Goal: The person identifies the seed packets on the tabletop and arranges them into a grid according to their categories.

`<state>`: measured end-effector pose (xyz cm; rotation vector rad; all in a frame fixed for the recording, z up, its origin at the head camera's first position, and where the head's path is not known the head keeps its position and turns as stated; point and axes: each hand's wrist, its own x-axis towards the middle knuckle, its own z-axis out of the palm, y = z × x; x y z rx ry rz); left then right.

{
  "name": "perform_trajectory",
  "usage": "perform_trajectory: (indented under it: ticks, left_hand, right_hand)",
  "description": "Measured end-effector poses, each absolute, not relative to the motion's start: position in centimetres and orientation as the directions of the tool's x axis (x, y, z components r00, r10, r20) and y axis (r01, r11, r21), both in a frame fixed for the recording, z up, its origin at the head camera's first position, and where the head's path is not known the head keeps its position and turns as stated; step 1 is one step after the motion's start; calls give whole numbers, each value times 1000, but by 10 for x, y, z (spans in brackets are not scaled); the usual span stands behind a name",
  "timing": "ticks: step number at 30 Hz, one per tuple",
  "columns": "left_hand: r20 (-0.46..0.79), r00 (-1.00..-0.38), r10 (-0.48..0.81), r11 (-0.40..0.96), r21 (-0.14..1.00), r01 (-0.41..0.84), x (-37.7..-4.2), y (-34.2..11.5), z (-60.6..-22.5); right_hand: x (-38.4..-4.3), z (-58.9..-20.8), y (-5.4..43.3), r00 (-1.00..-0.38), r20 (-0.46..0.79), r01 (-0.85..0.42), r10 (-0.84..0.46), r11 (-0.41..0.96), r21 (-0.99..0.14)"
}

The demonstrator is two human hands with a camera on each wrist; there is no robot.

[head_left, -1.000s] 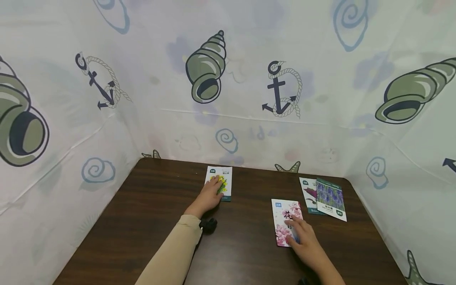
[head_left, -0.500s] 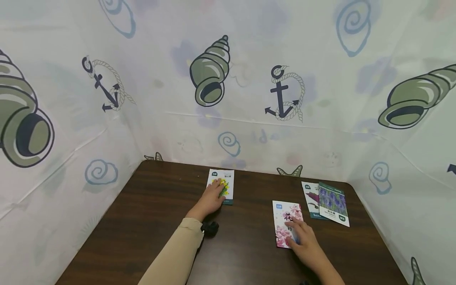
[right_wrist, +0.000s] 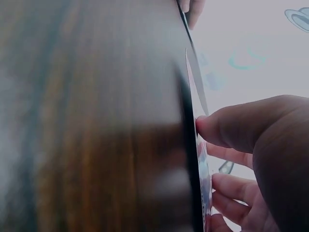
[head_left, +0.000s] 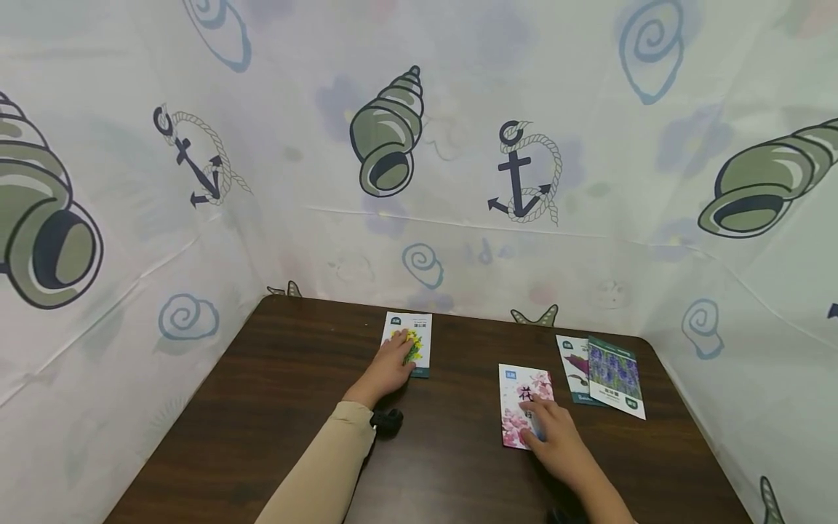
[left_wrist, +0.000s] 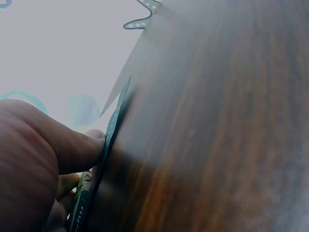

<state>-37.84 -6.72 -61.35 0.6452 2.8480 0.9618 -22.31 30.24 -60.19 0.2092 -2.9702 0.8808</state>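
Note:
My left hand (head_left: 388, 371) rests on a white flower card (head_left: 423, 338) with yellow blooms and a green lower edge, near the table's far side. In the left wrist view, the thumb (left_wrist: 79, 147) touches the face of this card, seen nearly edge-on. To the right, my right hand (head_left: 558, 437) lies on a pink blossom card (head_left: 513, 397) with printed characters, fingers spread over its right part. The right wrist view has the thumb (right_wrist: 227, 126) and fingertips touching the same face of that card. The hands cover part of both cards.
Two more cards overlap at the table's right: one with purple flowers (head_left: 614, 371) lies over one with a dark purple picture (head_left: 571, 364). The dark wooden table (head_left: 262, 407) meets shell-and-anchor patterned cloth walls (head_left: 458, 276) at the back and sides.
The pink blossom card has shifted slightly left and away under my right hand. My left hand stays on the yellow flower card. The head view has tilted a little.

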Motion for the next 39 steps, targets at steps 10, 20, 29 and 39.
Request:
perform_trajectory:
  ticks: [10,20,29,39]
  left_hand:
    - [70,-910,408,719,590,367,-377,-66,-616]
    - [67,-909,411,726,579,371,-379,-67,-616]
    - [74,-910,408,702,612,365,-387,-67,-624]
    - [64,-914,400,701,621,350,-392,-68,-631]
  right_hand:
    - [-235,-604,293,-989,92,-145,-113,840,-522]
    - [-253,-598,280,-992,67,-127,-108,844,-521]
    - [-273,-602,273,-989,88,-145,-116,839,-525]
    - [-291,-606,261,-987,115,-157,-112,821,-549]
